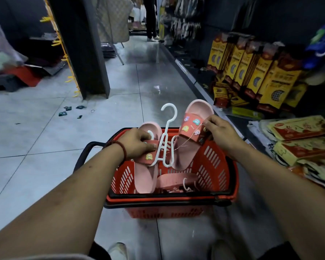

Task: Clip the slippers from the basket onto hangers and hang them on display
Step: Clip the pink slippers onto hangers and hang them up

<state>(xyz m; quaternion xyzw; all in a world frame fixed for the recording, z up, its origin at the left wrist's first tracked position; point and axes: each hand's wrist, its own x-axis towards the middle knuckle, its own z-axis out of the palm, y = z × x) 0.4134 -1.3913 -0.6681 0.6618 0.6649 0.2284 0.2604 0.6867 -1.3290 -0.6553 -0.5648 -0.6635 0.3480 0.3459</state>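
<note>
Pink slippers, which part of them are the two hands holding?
Left hand grips the left slipper by its strap; right hand grips the right slipper by its strap.

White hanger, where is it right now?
In the head view the white hanger stands upright at centre, over the red basket, between the left hand and right hand, each gripping a pink slipper.

Glossy grey tiled floor point(120, 109), dark pillar point(83, 44), stocked shelves point(251, 68) – dim aisle
</note>
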